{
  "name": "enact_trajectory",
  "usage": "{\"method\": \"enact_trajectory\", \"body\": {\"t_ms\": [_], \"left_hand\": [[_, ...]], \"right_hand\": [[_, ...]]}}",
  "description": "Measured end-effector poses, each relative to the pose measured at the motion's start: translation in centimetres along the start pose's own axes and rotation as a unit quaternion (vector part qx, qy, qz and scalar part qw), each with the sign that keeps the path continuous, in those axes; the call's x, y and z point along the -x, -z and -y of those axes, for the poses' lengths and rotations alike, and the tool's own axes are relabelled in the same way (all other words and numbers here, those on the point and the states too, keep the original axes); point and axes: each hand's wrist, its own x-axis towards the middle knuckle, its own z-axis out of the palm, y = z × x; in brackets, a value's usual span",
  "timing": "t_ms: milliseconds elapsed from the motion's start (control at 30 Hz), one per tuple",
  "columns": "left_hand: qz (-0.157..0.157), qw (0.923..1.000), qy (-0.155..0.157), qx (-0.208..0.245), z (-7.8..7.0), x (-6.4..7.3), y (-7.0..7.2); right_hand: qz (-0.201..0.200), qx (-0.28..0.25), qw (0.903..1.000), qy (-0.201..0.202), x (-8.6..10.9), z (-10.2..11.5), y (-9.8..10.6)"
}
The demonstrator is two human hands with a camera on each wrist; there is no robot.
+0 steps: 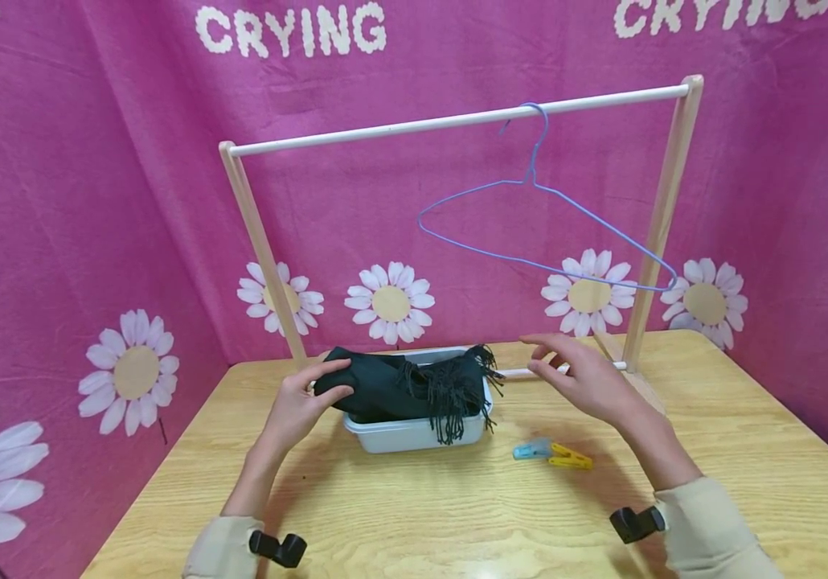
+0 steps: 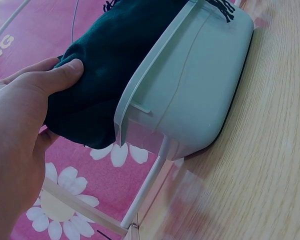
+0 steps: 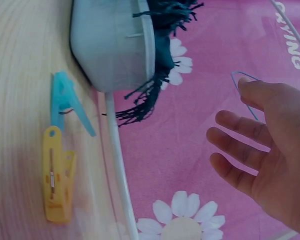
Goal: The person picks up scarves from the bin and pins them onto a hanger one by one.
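A dark green fringed scarf (image 1: 378,386), folded, lies in and over the rim of a white plastic tub (image 1: 414,435). My left hand (image 1: 303,404) holds the scarf's left end; in the left wrist view the thumb (image 2: 72,70) lies on the near face of the cloth and the other fingers go behind it. Fringe (image 1: 450,402) hangs over the tub's front and right side. To the right of the tub, my right hand (image 1: 588,378) is in the air, holding nothing, with its fingers relaxed and apart from the scarf.
A blue wire hanger (image 1: 522,259) hangs from the white rail (image 1: 399,127) of a wooden-legged rack behind the tub. On the table (image 1: 414,515), right of the tub, lie a blue clothespin (image 1: 532,449) and a yellow clothespin (image 1: 570,457). Pink flowered cloth (image 1: 327,209) stands behind.
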Motion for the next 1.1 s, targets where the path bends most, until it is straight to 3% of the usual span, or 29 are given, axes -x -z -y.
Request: {"method": "enact_trajectory", "body": {"t_ms": [467,667,1100], "left_hand": [[0.007,0.9999,-0.003,-0.007,-0.2,0.2,0.0],[0.006,0.9998,-0.003,-0.017,-0.1,0.2,0.0],[0.002,0.9999,-0.008,-0.012,-0.2,0.1,0.0]], "right_hand": [[-0.114,0.001,0.9932,0.024,0.3,-0.3,2.8],[-0.150,0.004,0.9887,0.011,0.7,-0.1,4.1],[-0.263,-0.012,0.9643,0.022,0.9,-0.5,6.0]]}}
